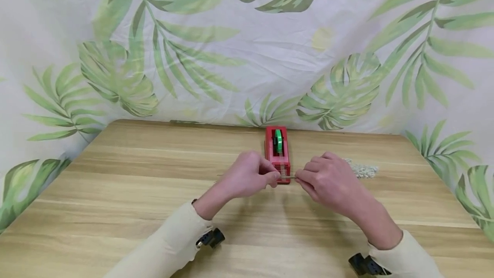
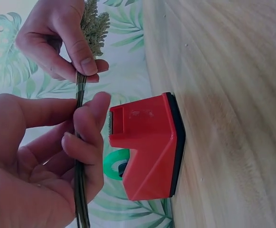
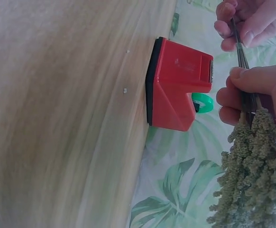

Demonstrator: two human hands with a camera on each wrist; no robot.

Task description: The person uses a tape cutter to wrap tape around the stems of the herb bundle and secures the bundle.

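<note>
A bunch of dried flowers [image 3: 252, 175] with pale, grainy heads and thin dark stems [image 2: 82, 194] is held level between both hands, in front of the tape dispenser. My left hand [image 1: 251, 177] grips the stems toward their bare ends, the fingers curled round them. Closer to the heads, my right hand [image 1: 329, 179] pinches the stems between thumb and fingers. Clear tape [image 2: 80, 88] shows as a shiny strip on the stems between the two hands. Just beyond stands the red tape dispenser [image 1: 277, 153], its toothed cutter facing the hands and a green roll [image 1: 278, 141] inside.
The dispenser stands on a wood-grain table [image 1: 127, 175] near its back edge. Behind it hangs a white cloth [image 1: 270, 55] printed with green leaves. A few tiny pale crumbs [image 3: 125, 90] lie on the tabletop.
</note>
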